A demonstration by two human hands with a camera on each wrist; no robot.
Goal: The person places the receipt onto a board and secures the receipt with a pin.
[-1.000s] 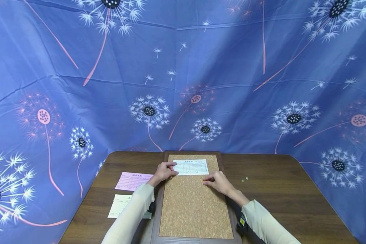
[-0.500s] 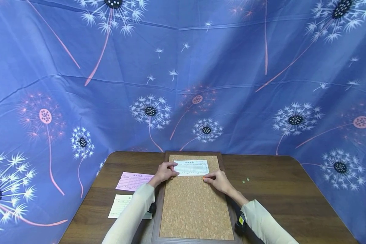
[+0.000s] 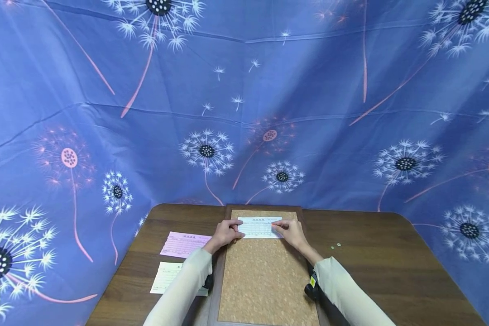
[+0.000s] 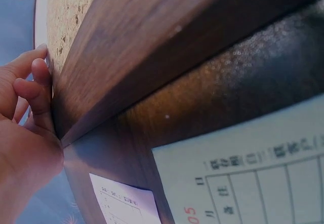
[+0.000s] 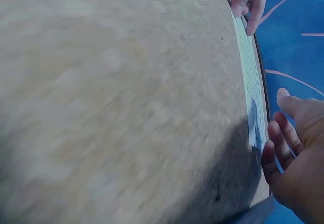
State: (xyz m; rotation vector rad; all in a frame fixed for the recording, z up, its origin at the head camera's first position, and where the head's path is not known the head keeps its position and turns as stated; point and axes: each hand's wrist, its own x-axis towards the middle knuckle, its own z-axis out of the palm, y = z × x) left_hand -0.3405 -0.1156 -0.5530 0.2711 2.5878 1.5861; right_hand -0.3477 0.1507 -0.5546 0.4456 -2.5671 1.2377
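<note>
A white printed slip (image 3: 257, 227) lies across the top of a framed cork board (image 3: 265, 290). My left hand (image 3: 226, 234) rests at its left end, finger and thumb spread apart and pressing on the paper. In the left wrist view, fingers (image 4: 41, 79) of that hand show beside the board's wooden frame (image 4: 131, 46). Over the slip's right end, my right hand (image 3: 290, 232) pinches a small orange pin (image 3: 273, 225), mostly hidden by the fingertips. From the right wrist view, this hand's shadow falls across the cork and the end of the slip.
On the table (image 3: 375, 262), left of the board, lie a pink slip (image 3: 183, 244) and a pale green slip (image 3: 165, 277), partly covered by the left sleeve. Small greenish round pieces (image 3: 339, 244) lie to the right. A blue dandelion-print cloth (image 3: 330, 149) hangs behind.
My right hand has moved up from just below the slip to over its right end, with the orange pin. The left hand stays at the left end. The head view has shifted slightly.
</note>
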